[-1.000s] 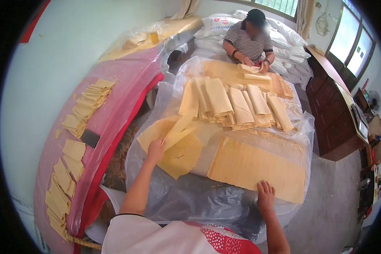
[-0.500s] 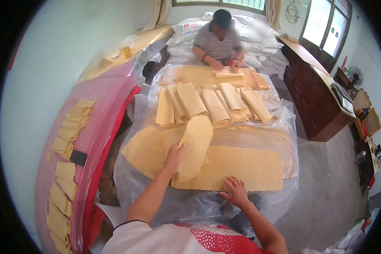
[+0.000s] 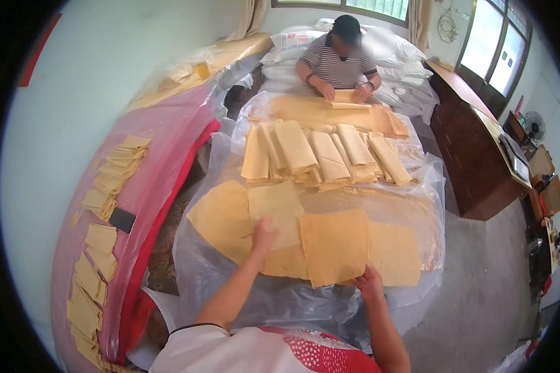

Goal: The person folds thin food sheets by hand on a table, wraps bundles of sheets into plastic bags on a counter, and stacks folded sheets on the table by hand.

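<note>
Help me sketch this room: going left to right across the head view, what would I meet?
Red panel → dark flat rectangular object → left hand → square yellowish sheet → right hand → brown counter → fan.

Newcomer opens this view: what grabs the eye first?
Probably the pile of folded yellow sheets across the middle of the plastic-covered table. Nearer the camera, the right hand is at the near right corner of a squarish sheet, the left hand on a paler piece left of it. At the far end, a striped-shirted co-worker is before stacked white sacks.
</note>
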The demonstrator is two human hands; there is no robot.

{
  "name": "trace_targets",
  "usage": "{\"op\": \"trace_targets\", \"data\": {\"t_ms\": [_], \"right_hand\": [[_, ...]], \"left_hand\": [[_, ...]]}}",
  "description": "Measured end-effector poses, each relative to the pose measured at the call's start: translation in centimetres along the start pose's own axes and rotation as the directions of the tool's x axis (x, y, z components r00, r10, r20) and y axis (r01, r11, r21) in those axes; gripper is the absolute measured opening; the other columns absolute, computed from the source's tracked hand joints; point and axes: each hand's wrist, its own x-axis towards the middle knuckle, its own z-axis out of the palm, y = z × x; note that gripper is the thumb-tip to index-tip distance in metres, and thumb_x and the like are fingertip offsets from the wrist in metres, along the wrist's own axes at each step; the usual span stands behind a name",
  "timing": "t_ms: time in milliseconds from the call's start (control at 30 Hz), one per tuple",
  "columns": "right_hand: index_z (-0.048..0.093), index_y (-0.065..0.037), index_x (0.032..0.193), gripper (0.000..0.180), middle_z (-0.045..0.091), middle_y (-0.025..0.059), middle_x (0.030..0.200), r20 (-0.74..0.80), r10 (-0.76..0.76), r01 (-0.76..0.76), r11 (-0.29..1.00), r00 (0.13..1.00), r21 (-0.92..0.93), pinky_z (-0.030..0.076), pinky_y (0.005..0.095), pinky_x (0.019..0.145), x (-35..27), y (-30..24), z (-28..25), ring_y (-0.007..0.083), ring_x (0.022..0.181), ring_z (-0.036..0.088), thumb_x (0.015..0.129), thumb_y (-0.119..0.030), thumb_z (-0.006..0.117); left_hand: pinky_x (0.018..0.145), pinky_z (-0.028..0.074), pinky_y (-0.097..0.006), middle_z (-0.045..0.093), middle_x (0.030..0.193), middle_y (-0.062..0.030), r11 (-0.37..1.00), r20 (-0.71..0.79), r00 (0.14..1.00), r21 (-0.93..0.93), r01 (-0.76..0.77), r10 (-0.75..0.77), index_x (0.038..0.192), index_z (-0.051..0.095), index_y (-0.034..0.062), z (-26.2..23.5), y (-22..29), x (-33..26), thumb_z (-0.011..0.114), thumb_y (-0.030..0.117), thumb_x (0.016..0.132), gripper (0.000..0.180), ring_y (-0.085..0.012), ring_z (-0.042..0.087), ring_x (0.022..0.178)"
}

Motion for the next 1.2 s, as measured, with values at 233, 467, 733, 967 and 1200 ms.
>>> {"op": "trace_targets", "data": {"t_ms": [233,467,733,967,1200], "right_hand": [[0.056,-0.014,0.100,0.008,0.057,-0.0024,0.076,-0.067,-0.033,0.025,0.993,0.997,-0.120,0.046,0.0278,0.054,2.8,0.4,-0.2,0.0116,0.065,0.056,0.093,-0.016,0.057],[0.058,-0.012,0.100,0.021,0.058,-0.0012,0.078,-0.174,-0.084,0.029,0.956,0.981,-0.293,0.038,0.0254,0.048,2.5,0.5,2.0,0.0094,0.061,0.051,0.081,-0.004,0.062],[0.057,-0.005,0.115,0.037,0.064,0.0046,0.097,-0.158,-0.135,0.095,0.966,0.978,-0.239,0.051,0.0344,0.065,2.1,1.2,1.5,0.0195,0.085,0.064,0.079,-0.007,0.061],[0.055,-0.012,0.111,0.032,0.061,-0.0009,0.089,-0.190,-0.147,0.156,0.987,0.971,0.035,0.042,0.0242,0.047,3.0,2.2,2.4,0.0103,0.072,0.060,0.081,-0.001,0.058],[0.056,-0.013,0.111,0.031,0.063,0.0014,0.091,-0.331,-0.176,0.221,0.970,0.927,0.105,0.048,0.0284,0.046,4.0,4.2,3.0,0.0150,0.071,0.063,0.082,-0.002,0.059]], "left_hand": [[0.096,0.046,-0.045,0.055,0.128,-0.0169,0.925,-0.215,0.948,0.250,0.285,-0.234,0.117,0.057,0.0037,-4.7,-5.8,7.7,0.077,0.024,0.071,0.054,-0.0360,0.054,0.115],[0.090,0.049,-0.046,0.063,0.117,-0.0175,0.766,-0.251,0.937,0.543,0.343,-0.242,0.121,0.055,0.0075,-2.5,-1.8,7.7,0.074,0.029,0.077,0.053,-0.0323,0.056,0.116],[0.077,0.051,-0.042,0.068,0.097,-0.0149,0.962,-0.132,0.969,0.152,0.227,-0.208,0.111,0.061,0.0053,-6.5,-5.8,11.4,0.063,0.007,0.075,0.036,-0.0331,0.066,0.091],[0.105,0.037,-0.048,0.052,0.129,-0.0191,0.831,-0.306,0.932,0.555,0.010,0.193,0.133,0.046,0.0068,-13.0,-3.7,7.9,0.068,0.007,0.075,0.062,-0.0395,0.045,0.125],[0.113,0.030,-0.046,0.044,0.142,-0.0199,0.715,0.533,0.649,0.113,-0.690,0.543,0.128,0.058,0.0072,3.3,5.3,-3.1,0.073,0.023,0.073,0.059,-0.0399,0.037,0.133]]}}
